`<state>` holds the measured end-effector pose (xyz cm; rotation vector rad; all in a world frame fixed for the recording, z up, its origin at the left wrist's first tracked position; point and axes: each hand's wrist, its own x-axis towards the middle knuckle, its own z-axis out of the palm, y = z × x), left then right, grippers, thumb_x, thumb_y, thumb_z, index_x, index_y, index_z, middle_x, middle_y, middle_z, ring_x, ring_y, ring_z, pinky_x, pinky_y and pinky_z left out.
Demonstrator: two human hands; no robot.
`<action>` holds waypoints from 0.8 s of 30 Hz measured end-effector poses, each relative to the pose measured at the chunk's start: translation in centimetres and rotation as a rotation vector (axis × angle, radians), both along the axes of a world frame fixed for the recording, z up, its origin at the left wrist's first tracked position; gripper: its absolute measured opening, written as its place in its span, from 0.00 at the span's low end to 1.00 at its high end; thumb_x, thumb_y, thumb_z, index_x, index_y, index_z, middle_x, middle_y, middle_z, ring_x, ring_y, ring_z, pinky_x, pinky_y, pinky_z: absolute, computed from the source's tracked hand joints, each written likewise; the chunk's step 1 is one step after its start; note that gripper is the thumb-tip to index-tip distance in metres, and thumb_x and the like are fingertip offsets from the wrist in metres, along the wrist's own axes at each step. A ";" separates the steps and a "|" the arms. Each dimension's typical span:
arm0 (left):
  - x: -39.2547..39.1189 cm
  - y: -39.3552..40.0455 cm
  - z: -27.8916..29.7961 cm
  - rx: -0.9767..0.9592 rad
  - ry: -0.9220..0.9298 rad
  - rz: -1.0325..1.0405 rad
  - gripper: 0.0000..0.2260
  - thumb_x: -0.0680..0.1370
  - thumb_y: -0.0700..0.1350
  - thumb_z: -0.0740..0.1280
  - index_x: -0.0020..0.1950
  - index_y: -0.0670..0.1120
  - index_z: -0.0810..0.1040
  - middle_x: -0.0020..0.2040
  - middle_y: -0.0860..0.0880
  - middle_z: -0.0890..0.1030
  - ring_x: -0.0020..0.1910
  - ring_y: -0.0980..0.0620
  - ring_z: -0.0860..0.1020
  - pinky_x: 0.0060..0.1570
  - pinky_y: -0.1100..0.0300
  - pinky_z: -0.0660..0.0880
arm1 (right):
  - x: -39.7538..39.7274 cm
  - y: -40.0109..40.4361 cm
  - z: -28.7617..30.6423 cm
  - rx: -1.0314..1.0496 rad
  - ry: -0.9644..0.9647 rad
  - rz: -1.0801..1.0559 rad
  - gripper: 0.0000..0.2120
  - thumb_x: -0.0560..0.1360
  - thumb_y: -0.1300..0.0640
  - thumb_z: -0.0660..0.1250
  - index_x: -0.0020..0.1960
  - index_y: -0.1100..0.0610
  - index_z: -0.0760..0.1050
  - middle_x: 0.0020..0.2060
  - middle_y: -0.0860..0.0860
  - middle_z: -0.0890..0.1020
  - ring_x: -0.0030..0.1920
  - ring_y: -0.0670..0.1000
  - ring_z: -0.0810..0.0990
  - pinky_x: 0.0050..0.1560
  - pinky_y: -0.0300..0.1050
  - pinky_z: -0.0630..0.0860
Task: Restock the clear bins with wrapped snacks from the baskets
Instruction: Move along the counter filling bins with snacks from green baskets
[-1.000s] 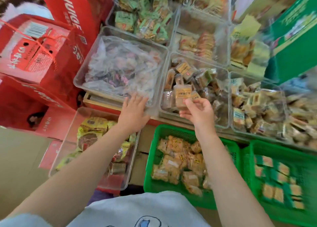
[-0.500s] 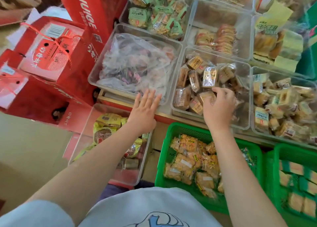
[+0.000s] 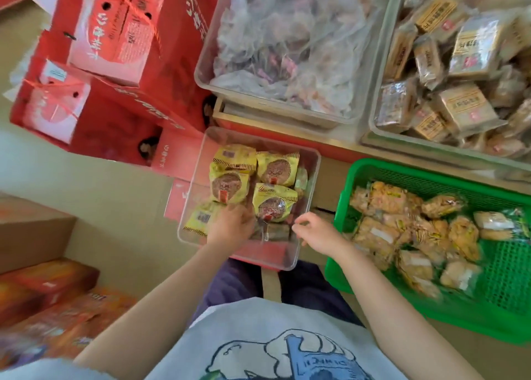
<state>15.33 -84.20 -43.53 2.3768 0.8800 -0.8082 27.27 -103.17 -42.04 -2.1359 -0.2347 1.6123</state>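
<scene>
A small clear bin [image 3: 304, 195] stands low in front of me and holds yellow-wrapped round snacks [image 3: 275, 170]. My left hand [image 3: 232, 226] reaches into it and lies over the near snacks; blur hides its fingers. My right hand [image 3: 316, 233] is at the bin's right wall, fingers curled at the rim. A green basket [image 3: 359, 172] to the right is full of orange-yellow wrapped snacks [image 3: 385, 236]. On the shelf above, a large clear bin [image 3: 373, 121] holds brown-labelled wrapped cakes [image 3: 462, 106], and another clear bin [image 3: 201, 72] holds a plastic bag of sweets.
Red gift cartons [image 3: 109, 49] are stacked at the upper left, tight against the small bin. Orange boxes [image 3: 51, 299] and a brown cardboard box [image 3: 34, 230] lie at the lower left. A beige floor strip [image 3: 115, 195] runs between them.
The view dropped from the shelf to the small bin. My right hand left the brown-cake bin, and my left hand left the bag bin's edge; both came down to the small bin.
</scene>
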 end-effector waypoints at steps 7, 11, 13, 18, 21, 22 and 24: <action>-2.2 0.0 -5.6 0.175 0.203 -0.413 0.29 0.76 0.53 0.70 0.73 0.48 0.64 0.66 0.46 0.76 0.68 0.44 0.72 0.73 0.45 0.61 | -1.5 1.7 -1.5 -0.009 0.020 -0.056 0.08 0.83 0.50 0.60 0.57 0.52 0.75 0.50 0.50 0.82 0.45 0.48 0.82 0.41 0.41 0.75; -1.5 0.4 -4.1 0.016 0.135 -0.176 0.23 0.74 0.56 0.68 0.67 0.51 0.73 0.53 0.50 0.82 0.53 0.47 0.79 0.65 0.49 0.69 | -1.5 1.3 -1.1 -0.011 0.025 -0.110 0.09 0.82 0.49 0.60 0.56 0.51 0.75 0.50 0.49 0.82 0.46 0.48 0.83 0.48 0.45 0.78; -1.2 0.7 -1.7 -0.171 0.080 0.065 0.15 0.75 0.57 0.68 0.58 0.52 0.79 0.45 0.53 0.81 0.44 0.51 0.78 0.48 0.57 0.75 | -1.4 1.4 -0.2 0.019 0.024 -0.151 0.10 0.83 0.49 0.60 0.57 0.52 0.76 0.49 0.49 0.83 0.46 0.48 0.83 0.50 0.47 0.79; 1.3 1.4 5.8 -0.751 -0.049 0.690 0.11 0.81 0.49 0.65 0.51 0.42 0.80 0.43 0.45 0.82 0.32 0.55 0.81 0.39 0.62 0.81 | 0.2 2.2 4.4 0.212 0.057 -0.343 0.13 0.82 0.49 0.63 0.66 0.48 0.74 0.57 0.47 0.81 0.52 0.47 0.83 0.57 0.50 0.81; 4.3 1.6 9.3 -0.863 -0.128 0.651 0.12 0.82 0.49 0.64 0.52 0.40 0.80 0.42 0.42 0.83 0.37 0.50 0.82 0.46 0.55 0.81 | 2.1 1.9 8.2 0.382 0.009 -0.307 0.20 0.78 0.48 0.71 0.68 0.41 0.72 0.59 0.38 0.78 0.56 0.40 0.80 0.55 0.38 0.77; 5.7 1.3 10.4 -0.885 -0.146 0.591 0.13 0.82 0.49 0.63 0.53 0.41 0.81 0.43 0.42 0.84 0.39 0.48 0.82 0.48 0.54 0.80 | 2.8 1.6 9.4 0.400 -0.055 -0.273 0.20 0.76 0.49 0.73 0.66 0.43 0.74 0.57 0.38 0.79 0.55 0.40 0.79 0.52 0.34 0.74; 8.4 0.0 12.5 -0.893 -0.196 0.471 0.13 0.82 0.51 0.63 0.57 0.44 0.82 0.48 0.43 0.84 0.45 0.48 0.82 0.48 0.54 0.79 | 4.4 0.5 11.0 0.397 -0.205 -0.248 0.18 0.73 0.50 0.76 0.61 0.48 0.76 0.52 0.40 0.80 0.51 0.41 0.78 0.48 0.34 0.71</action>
